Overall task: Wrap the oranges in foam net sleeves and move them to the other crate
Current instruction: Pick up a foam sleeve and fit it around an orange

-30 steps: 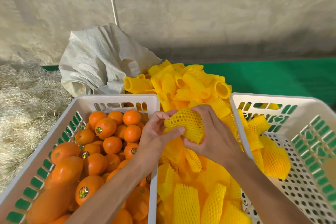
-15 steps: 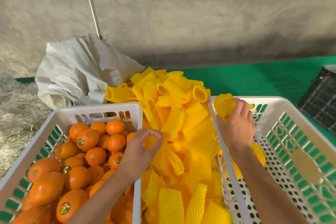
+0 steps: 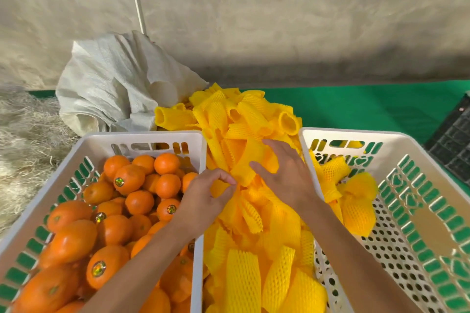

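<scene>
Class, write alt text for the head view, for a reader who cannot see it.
Two hands reach into a pile of yellow foam sleeves between a crate of oranges and a crate holding a few wrapped ones.

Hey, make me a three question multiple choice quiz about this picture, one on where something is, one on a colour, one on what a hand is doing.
1. Where does the heap of yellow foam net sleeves lie?
A. Inside the left white plastic crate
B. Between the two white crates
C. On the straw

2. What colour is the mat behind the right white plastic crate?
A. Green
B. Blue
C. Red

3. What is the left hand doing?
A. Lifting a bare orange
B. Resting flat on a crate rim
C. Pinching a sleeve in the heap

Answers: 1 B, the sleeves fill the gap between the left white plastic crate of bare oranges and the right one. 2 A, the mat shows green beyond the rim. 3 C, its fingers curl onto yellow netting, while the right hand lies spread on the heap.
</scene>
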`<action>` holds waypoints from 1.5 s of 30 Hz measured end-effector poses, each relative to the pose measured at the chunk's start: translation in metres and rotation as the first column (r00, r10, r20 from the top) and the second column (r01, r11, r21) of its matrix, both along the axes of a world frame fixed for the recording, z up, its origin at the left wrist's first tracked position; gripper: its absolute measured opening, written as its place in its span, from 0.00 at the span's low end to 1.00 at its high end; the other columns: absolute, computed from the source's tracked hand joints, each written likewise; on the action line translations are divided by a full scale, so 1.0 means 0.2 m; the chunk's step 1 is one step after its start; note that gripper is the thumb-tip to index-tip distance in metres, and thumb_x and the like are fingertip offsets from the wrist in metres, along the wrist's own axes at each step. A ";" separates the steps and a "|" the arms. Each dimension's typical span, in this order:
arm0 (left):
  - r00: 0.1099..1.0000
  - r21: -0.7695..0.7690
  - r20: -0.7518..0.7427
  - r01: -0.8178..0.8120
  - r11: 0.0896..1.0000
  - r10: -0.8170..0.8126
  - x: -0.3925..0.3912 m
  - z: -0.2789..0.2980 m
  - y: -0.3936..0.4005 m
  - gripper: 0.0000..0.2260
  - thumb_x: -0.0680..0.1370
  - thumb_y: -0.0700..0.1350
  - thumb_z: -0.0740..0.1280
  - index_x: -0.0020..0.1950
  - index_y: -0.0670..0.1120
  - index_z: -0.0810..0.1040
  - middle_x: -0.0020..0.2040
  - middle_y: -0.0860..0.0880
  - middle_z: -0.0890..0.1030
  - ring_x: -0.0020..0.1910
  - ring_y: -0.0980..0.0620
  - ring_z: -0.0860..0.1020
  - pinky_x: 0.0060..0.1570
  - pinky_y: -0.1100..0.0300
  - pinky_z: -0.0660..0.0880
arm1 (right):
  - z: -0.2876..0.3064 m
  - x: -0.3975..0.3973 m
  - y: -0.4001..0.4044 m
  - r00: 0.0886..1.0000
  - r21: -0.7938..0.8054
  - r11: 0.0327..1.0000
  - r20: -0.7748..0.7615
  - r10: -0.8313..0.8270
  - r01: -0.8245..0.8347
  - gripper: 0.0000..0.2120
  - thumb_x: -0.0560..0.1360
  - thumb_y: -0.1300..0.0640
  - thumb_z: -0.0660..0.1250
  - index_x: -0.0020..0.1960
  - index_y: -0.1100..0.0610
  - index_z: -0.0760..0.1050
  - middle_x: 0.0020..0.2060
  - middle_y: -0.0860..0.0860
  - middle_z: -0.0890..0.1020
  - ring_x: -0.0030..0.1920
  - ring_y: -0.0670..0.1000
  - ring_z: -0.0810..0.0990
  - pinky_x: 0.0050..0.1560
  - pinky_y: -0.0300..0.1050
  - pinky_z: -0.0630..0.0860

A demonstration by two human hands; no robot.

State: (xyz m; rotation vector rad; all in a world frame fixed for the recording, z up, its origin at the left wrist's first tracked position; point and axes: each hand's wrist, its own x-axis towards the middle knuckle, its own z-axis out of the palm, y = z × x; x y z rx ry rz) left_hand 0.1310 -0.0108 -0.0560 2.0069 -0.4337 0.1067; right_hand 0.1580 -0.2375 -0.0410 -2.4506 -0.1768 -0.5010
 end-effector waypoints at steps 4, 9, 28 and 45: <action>1.000 0.013 0.004 0.007 1.000 -0.007 0.01 -0.01 0.01 0.03 0.81 0.50 0.71 0.52 0.60 0.81 0.53 0.60 0.82 0.57 0.55 0.79 0.54 0.58 0.75 | -0.02 0.04 0.06 0.986 0.046 0.999 -0.163 0.032 -0.025 0.31 0.76 0.38 0.71 0.75 0.44 0.67 0.68 0.47 0.74 0.61 0.50 0.76 0.59 0.51 0.77; 0.997 0.048 0.069 0.018 0.999 -0.021 0.01 0.00 0.00 0.06 0.84 0.55 0.65 0.56 0.57 0.80 0.53 0.60 0.83 0.58 0.54 0.80 0.54 0.56 0.77 | 0.01 -0.01 0.11 0.997 0.071 0.997 -0.060 0.047 -0.043 0.17 0.80 0.41 0.67 0.56 0.55 0.81 0.51 0.49 0.80 0.48 0.50 0.79 0.47 0.52 0.77; 0.968 -0.325 0.034 -0.225 0.919 0.249 0.00 0.09 -0.06 0.11 0.81 0.52 0.71 0.48 0.46 0.76 0.37 0.52 0.79 0.35 0.53 0.82 0.35 0.49 0.82 | 0.13 -0.17 0.28 0.982 -0.280 0.960 0.179 0.064 -0.012 0.10 0.76 0.45 0.69 0.54 0.47 0.84 0.34 0.45 0.80 0.37 0.51 0.80 0.34 0.47 0.74; 0.965 0.086 0.180 0.175 0.981 -0.188 -0.05 0.11 -0.06 0.11 0.81 0.34 0.65 0.41 0.36 0.67 0.40 0.43 0.68 0.42 0.44 0.67 0.46 0.41 0.67 | 0.06 -0.14 0.35 0.797 0.986 0.089 -0.169 0.580 0.144 0.17 0.82 0.58 0.54 0.63 0.61 0.77 0.56 0.56 0.85 0.57 0.53 0.83 0.58 0.46 0.78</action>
